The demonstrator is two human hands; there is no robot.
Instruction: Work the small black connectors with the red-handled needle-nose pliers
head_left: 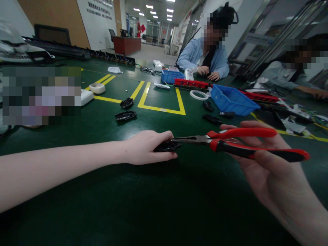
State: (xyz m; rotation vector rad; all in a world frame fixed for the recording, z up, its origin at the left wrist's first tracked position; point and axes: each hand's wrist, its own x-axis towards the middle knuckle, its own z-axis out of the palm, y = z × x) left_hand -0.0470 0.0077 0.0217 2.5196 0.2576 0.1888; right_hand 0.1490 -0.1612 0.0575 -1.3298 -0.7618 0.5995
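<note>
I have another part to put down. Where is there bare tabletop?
Bare table shows on the near side of the left hand and pliers, and inside the yellow tape, nearer than the white item. Crowded: at right, around the larger blue bin and loose black parts.

Long-nose pliers (241,132): bare metal nose, red-and-black handles spread apart. Held nearly level in the right hand (274,177), nose pointing toward the left hand (145,147). Tips right at a small black part (167,147); contact unclear from here. Part is dark, slightly glossy, pinched between left thumb and fingers, partly hidden.
</note>
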